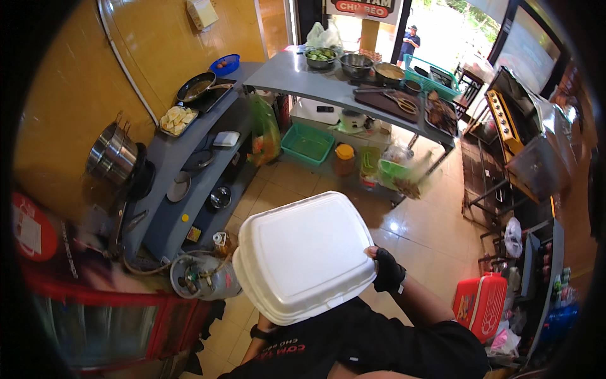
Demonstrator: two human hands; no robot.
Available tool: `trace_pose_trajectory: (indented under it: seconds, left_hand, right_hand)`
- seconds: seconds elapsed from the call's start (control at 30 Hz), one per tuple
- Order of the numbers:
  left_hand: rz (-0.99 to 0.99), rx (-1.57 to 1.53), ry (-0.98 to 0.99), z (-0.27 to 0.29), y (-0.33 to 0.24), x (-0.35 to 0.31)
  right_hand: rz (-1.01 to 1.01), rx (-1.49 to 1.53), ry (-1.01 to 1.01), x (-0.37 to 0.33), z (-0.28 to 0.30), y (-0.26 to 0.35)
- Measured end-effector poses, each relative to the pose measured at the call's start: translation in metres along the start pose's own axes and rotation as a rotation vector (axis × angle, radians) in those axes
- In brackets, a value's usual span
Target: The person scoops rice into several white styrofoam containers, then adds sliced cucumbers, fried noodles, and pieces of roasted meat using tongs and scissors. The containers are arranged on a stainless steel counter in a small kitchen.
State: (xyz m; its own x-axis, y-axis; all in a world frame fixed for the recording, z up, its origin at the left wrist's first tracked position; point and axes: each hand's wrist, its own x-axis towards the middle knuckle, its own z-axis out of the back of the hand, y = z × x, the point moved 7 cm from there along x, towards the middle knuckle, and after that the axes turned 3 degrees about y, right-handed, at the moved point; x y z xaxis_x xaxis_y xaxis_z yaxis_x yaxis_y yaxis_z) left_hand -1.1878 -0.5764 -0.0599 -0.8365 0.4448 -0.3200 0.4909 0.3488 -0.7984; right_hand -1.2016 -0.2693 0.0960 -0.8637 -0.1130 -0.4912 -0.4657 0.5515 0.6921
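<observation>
A white foam takeaway box point(306, 246) is held level in front of my body, its lid side up and its contents, if any, hidden. My right hand point(387, 270), in a black fingerless glove, grips the right edge, with the thumb at the rim. Beneath the near left corner is my left hand point(266, 324); the box hides most of its fingers, and a dark band circles the wrist.
Ahead stands a grey metal table point(287, 72) with bowls, a dark cutting board point(385, 104) and scissors point(402, 101). Left are a counter with pans, a pot point(113, 155) and a gas cylinder point(205, 278). A red cooler point(480, 306) sits right. Outside, a person point(411, 43) stands.
</observation>
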Motion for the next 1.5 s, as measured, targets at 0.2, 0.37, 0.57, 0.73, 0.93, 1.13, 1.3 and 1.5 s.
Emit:
trace_pose_trajectory:
  seconds: [0.2,0.37,0.57,0.73,0.93,1.13,1.3,1.5]
  left_hand:
    - [0.044,-0.106,0.122,0.006,-0.094,0.225]
    - [0.060,-0.053,0.301,0.011,-0.143,0.400]
    - [0.211,-0.129,0.224,-0.038,-0.186,0.531]
    - [-0.026,-0.298,0.050,-0.008,-0.187,0.620]
    - [-0.291,-0.080,-0.097,-0.011,-0.318,0.777]
    - [-0.217,-0.296,-0.004,0.068,-0.400,0.986]
    - [-0.068,-0.063,-0.019,0.080,-0.452,1.122]
    - [-0.074,0.188,0.068,0.110,-0.477,1.170]
  right_hand:
    - [0.151,0.121,-0.227,0.133,0.014,0.102]
    - [0.251,0.248,-0.285,0.217,0.016,0.204]
    - [0.313,0.271,-0.228,0.368,0.132,0.263]
    - [0.050,0.161,0.083,0.491,0.066,0.396]
    - [0.091,0.150,0.137,0.643,0.019,0.519]
    - [0.292,0.267,0.186,0.809,-0.005,0.588]
    - [0.498,0.315,-0.050,0.903,-0.001,0.626]
    - [0.496,0.316,-0.142,0.941,-0.012,0.631]
